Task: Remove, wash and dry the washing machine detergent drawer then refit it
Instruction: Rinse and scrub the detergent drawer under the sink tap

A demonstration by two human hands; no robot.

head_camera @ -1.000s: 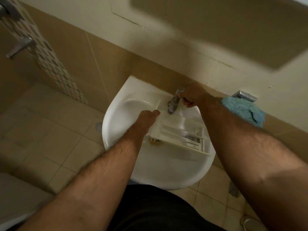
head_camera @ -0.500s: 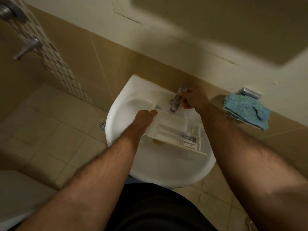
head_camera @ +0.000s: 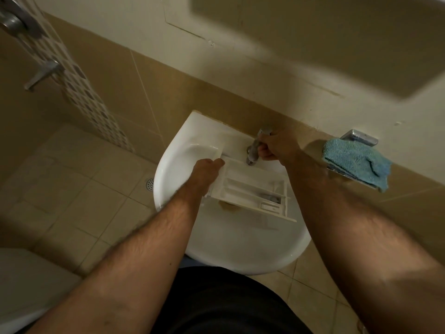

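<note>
Beige tile runs across the upper left of the frame, with a patterned mosaic strip (head_camera: 89,102) slanting down it and a floor drain (head_camera: 150,183) just left of centre. Right of that drain hangs the white basin (head_camera: 173,169), filling the middle of the picture.

At the basin's left side, the left hand (head_camera: 207,171) comes in from the lower left and grips the near-left end of the detergent drawer (head_camera: 250,191); its fingers are curled round that end wall, so the drawer is held, not resting free. The drawer sits inside the bowl with its open compartments facing up. Its long axis runs from the left hand at centre toward the lower right, where the far end pokes over the bowl's right slope above the plughole.

Just above the drawer's upper edge stands the tap (head_camera: 254,150), its spout ending right over the drawer's back left compartment. The right hand (head_camera: 277,147) is clenched round the tap's top, reaching in from the right. So the water, once it runs, should fall straight into the held end; I judge the washing is only about to begin, since I can see no stream.

Further right, a blue cloth (head_camera: 356,162) is draped on a metal wall fitting (head_camera: 361,137), well apart from the drawer and nearer the right hand for the drying.
</note>
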